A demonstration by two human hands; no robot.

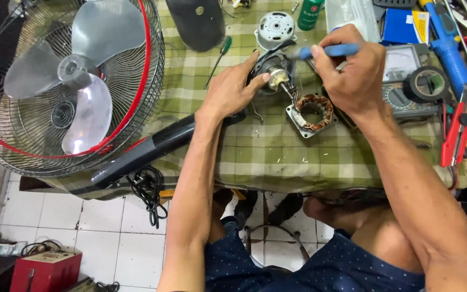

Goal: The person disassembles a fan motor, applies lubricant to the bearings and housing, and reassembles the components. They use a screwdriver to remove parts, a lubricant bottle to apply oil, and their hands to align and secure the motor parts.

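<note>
Head view, steeply down, near workbench [277, 157]

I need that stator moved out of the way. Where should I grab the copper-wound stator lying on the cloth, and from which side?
Probably grip the stator by the outer edges of its square metal frame, not the copper windings. It lies flat, so come from above and from the near side; the right hand and the motor shaft crowd its far side.

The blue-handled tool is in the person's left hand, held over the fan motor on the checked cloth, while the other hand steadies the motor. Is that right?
Not quite. The head view shows the blue-handled tool in the right hand, not the left. The rest holds: it is over the fan motor on the checked cloth, and the left hand steadies the motor.
</note>
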